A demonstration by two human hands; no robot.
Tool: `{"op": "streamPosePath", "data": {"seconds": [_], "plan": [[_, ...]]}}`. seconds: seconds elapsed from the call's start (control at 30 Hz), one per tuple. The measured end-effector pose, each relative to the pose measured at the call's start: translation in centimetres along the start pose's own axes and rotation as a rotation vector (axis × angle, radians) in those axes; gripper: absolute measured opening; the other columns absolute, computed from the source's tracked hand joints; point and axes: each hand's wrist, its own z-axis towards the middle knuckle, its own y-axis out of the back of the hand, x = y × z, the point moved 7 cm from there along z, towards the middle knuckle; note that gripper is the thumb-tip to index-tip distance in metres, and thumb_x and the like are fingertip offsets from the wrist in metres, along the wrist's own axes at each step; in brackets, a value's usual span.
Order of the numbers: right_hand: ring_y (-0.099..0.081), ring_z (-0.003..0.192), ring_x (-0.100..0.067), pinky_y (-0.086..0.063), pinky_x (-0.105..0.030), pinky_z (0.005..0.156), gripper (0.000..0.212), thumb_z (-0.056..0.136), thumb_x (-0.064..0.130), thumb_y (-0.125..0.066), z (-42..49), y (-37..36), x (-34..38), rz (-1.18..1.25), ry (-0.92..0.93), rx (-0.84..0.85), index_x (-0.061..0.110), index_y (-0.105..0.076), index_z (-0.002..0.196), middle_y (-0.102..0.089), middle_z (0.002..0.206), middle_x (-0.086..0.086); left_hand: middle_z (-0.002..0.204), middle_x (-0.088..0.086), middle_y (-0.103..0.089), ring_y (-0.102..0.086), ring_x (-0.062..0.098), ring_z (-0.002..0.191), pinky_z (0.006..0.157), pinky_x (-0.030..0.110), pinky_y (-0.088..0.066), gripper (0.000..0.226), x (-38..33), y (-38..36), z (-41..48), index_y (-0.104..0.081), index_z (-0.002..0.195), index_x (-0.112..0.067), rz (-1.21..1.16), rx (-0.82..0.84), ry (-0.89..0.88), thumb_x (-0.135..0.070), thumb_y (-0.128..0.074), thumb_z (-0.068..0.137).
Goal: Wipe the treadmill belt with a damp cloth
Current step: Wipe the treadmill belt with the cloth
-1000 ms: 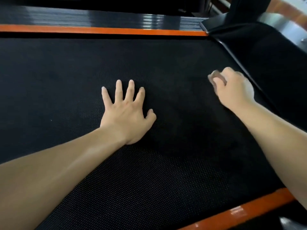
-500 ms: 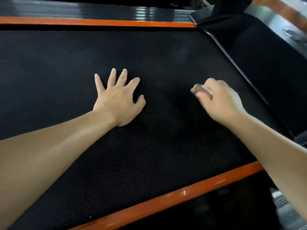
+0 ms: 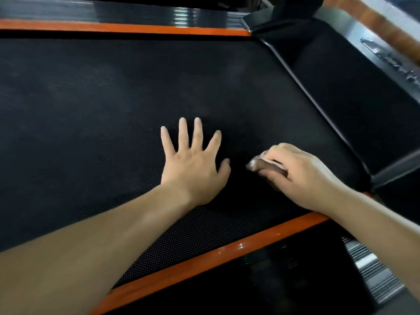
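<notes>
The black, dotted treadmill belt (image 3: 102, 114) fills most of the view. My left hand (image 3: 195, 164) lies flat on it with fingers spread, palm down. Just to its right, my right hand (image 3: 300, 176) grips a small bunched brownish cloth (image 3: 261, 164) and presses it against the belt. Only the cloth's front edge shows; the rest is hidden under my fingers. The two hands are a short gap apart.
Orange side rails run along the near edge (image 3: 227, 248) and the far edge (image 3: 125, 27) of the belt. A black motor cover (image 3: 354, 92) rises at the right, with a silver trim (image 3: 391, 55) beyond it. A ribbed grey foot strip (image 3: 375, 276) sits at lower right.
My right hand has dragged the cloth across the belt from near the motor cover toward me and leftward, ending close to my left hand. My left hand stayed flat on the belt.
</notes>
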Motion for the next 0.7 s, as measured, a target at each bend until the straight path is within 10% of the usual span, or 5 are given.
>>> {"op": "streamPosePath", "data": {"seconds": [0.17,0.7], "plan": [[-0.058,0.084,-0.026,-0.049,-0.042,0.072,0.027,0.095,0.048,-0.053,0.5,3.4,-6.8,-0.154,-0.315,-0.163,0.023,-0.046,0.088,-0.057,0.093,0.001,0.170,0.015,0.004,0.015,0.041,0.154,0.118,0.069,0.008,0.072,-0.1,-0.1,0.0,-0.011,0.160,-0.032,0.031,-0.029,-0.013,-0.063,-0.015,0.096],[-0.061,0.086,-0.001,-0.048,-0.028,0.072,0.015,0.091,0.042,-0.065,-5.1,2.5,-4.5,0.069,-0.188,0.027,0.036,-0.053,0.083,-0.063,0.094,0.019,0.171,0.011,0.000,0.011,0.036,0.156,0.120,0.066,0.007,0.073,-0.1,0.0,-0.1,-0.014,0.159,-0.035,0.050,-0.042,0.033,-0.065,-0.013,0.093]]}}
